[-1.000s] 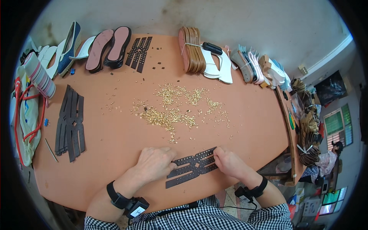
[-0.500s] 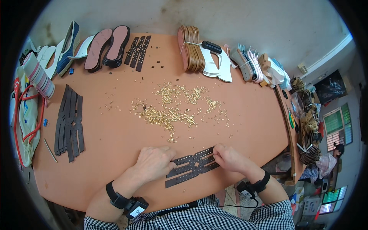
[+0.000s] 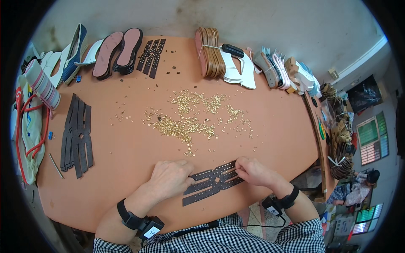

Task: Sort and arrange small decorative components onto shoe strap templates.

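Note:
A dark brown shoe upper piece (image 3: 204, 197) with slotted straps, rows of small studs and a diamond-shaped hole lies flat near the table's front edge. My left hand (image 3: 171, 178) rests over its upper left end, fingers curled and closed on the edge. At the upper right strap end, my right hand (image 3: 255, 172) pinches with thumb and forefinger; whether a small stud is also between the fingertips is hidden. Beyond my hands, many loose gold studs (image 3: 173, 128) are scattered in heaps across the middle of the table.
Several plain dark upper pieces (image 3: 77, 139) are stacked at left, beside a thin metal rod (image 3: 56, 165). Along the back stand pink-topped soles (image 3: 128, 48), a studded upper (image 3: 151, 58), a tied insole bundle (image 3: 209, 52) and white cut pieces (image 3: 240, 74). A person (image 3: 358, 187) is at far right.
My hands and the upper piece have shifted only very slightly to the right. The person in the background at far right has changed posture, leaning lower.

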Demonstrator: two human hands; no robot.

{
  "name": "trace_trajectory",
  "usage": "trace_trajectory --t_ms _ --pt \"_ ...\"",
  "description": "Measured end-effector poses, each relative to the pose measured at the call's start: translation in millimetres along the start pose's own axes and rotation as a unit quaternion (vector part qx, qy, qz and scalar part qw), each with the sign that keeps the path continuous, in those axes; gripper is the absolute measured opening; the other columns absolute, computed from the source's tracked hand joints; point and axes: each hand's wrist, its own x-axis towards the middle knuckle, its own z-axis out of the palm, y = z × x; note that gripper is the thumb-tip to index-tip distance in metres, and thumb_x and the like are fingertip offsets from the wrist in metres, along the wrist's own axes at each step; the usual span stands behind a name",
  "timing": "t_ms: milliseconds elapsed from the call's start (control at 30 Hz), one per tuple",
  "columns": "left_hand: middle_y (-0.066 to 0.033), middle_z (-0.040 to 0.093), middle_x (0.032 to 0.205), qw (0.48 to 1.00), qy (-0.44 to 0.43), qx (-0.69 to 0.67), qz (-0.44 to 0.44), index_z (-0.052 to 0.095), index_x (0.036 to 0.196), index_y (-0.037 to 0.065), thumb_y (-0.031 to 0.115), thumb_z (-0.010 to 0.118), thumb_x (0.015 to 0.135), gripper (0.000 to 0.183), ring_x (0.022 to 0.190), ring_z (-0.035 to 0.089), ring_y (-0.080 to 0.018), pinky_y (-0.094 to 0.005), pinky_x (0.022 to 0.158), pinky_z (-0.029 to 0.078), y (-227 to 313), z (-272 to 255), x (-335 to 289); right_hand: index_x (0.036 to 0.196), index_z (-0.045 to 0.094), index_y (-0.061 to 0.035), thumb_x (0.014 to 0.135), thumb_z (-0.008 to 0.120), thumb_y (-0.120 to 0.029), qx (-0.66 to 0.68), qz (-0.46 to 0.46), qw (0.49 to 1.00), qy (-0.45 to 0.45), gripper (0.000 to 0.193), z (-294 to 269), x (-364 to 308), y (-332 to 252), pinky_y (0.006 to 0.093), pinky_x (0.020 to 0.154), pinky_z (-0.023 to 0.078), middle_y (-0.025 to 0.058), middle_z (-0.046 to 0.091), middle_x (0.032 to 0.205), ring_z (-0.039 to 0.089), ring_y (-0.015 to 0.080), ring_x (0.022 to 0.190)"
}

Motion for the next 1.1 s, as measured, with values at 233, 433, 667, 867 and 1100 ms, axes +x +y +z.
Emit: trace_trajectory --t_ms 233,433,667,867,1100 --pt "-0.0072 0.065 0.081 1.0 0.008 0.004 -0.001 0.063 0.082 0.008 0.028 0.068 0.076 0.022 0.076 0.063 -0.027 -0.0394 0.065 0.048 -0.1 1.2 1.0 0.086 0.054 -0.0019 0.084 0.057 -0.009 0.039 -0.006 0.999 -0.01 0.008 -3.3 0.5 0.9 0.0416 0.065 0.05 0.0175 0.063 0.076 0.062 0.0357 0.073" --pt "-0.0072 0.064 0.079 1.0 0.004 -0.001 -0.002 0.062 0.079 0.008 0.032 0.071 0.074 0.026 0.074 0.063 -0.027 -0.0391 0.063 0.047 0.4 0.2 1.8 0.084 0.054 -0.0019 0.084 0.057 -0.01 0.044 -0.001 0.999 -0.012 0.009 -5.0 0.1 0.2 0.0421 0.067 0.049 0.0174 0.062 0.079 0.061 0.0356 0.075" --pt "-0.0074 0.064 0.077 1.0 0.018 0.005 -0.005 0.061 0.078 0.007 0.031 0.074 0.071 0.028 0.07 0.063 -0.0275 -0.0379 0.06 0.047 4.2 1.7 -0.4 0.085 0.054 -0.0016 0.084 0.057 -0.011 0.036 -0.007 0.999 -0.018 0.01 -5.4 1.6 -0.2 0.0433 0.069 0.048 0.0176 0.062 0.082 0.061 0.0361 0.079" --pt "-0.0069 0.063 0.075 1.0 0.024 0.004 -0.01 0.061 0.075 0.007 0.03 0.075 0.07 0.027 0.069 0.062 -0.0271 -0.0376 0.059 0.047 5.2 2.2 0.8 0.084 0.054 -0.0019 0.084 0.057 -0.011 0.05 -0.012 0.998 -0.026 0.009 -9.0 1.4 2.1 0.0434 0.069 0.048 0.0175 0.062 0.081 0.061 0.0362 0.078" --pt "-0.0062 0.063 0.073 1.0 0.023 -0.002 -0.007 0.06 0.074 0.007 0.03 0.075 0.07 0.027 0.067 0.062 -0.026 -0.0369 0.059 0.047 5.0 1.4 1.3 0.084 0.054 -0.0015 0.084 0.057 -0.01 0.009 -0.005 1.0 -0.009 0.009 -2.9 -0.3 -1.9 0.0436 0.069 0.048 0.0176 0.061 0.081 0.061 0.0363 0.077"
